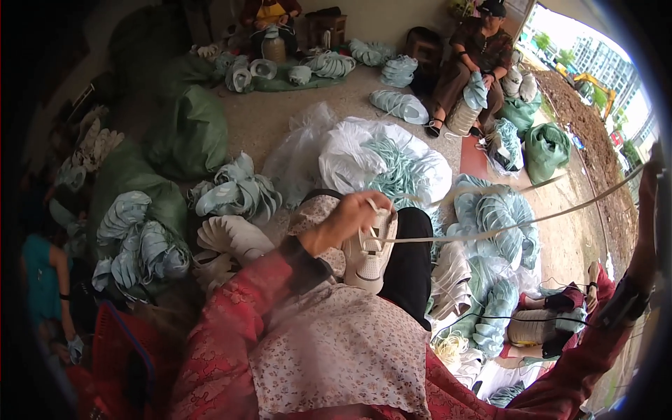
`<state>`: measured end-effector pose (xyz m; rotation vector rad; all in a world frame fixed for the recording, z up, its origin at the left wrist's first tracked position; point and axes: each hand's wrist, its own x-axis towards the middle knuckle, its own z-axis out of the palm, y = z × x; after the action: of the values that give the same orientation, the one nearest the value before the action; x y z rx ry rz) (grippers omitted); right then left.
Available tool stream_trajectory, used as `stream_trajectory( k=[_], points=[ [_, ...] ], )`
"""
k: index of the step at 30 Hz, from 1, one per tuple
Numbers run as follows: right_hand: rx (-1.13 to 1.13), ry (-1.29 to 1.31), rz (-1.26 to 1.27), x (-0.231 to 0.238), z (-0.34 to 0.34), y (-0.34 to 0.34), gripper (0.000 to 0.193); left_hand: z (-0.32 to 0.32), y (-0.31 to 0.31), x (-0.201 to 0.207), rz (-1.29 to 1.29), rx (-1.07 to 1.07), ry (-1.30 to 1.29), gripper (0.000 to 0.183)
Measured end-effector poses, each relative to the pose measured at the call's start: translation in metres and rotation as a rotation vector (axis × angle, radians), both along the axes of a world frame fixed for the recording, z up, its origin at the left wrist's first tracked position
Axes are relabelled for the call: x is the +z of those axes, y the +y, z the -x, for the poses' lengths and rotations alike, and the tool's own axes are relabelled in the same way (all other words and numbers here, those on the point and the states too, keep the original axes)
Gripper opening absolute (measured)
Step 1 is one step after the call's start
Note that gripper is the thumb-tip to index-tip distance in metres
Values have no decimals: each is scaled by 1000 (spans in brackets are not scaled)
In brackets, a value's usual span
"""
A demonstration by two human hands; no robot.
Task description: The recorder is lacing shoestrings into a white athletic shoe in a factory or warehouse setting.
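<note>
A cream shoe upper (367, 271) stands in my lap between my knees, against the flower-patterned apron (336, 350). At its top, my left hand (344, 218) is closed, thumb and fingers pinching a pale loop of lace. One long cream shoelace (483, 234) runs taut from the upper's eyelets out to the far right. There my right hand (652, 185) is raised at the picture's rim, closed around the lace's end; its fingers are partly cut off and dark. A second pale strand is blurred above the lace.
Piles of light-blue shoe uppers (497, 217) lie to the right, others (238, 189) to the left. A white plastic bag (350, 150) holds pale-green laces (399, 168). Green sacks (189, 133) and a red basket (122, 357) stand left. Several people sit around, one (479, 66) at the back right.
</note>
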<state>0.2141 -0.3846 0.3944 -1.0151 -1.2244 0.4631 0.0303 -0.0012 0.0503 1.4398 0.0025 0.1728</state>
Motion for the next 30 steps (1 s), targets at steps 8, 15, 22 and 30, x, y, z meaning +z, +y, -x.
stream_trajectory(
  k=[8, 15, 22, 30],
  points=[
    [-992, 492, -214, -127, -146, -181, 26, 78, 103, 3, 508, 450, -81, 30],
    [-479, 668, -194, -261, -188, -254, 31, 135, 157, 13, 551, 478, -95, 33],
    [-614, 133, 107, -86, -114, -113, 46, 63, 135, 192, -2, 237, -365, 43],
    [-640, -460, 146, 21, 77, 77, 38, -18, 17, 342, -119, -243, -496, 34]
  ],
)
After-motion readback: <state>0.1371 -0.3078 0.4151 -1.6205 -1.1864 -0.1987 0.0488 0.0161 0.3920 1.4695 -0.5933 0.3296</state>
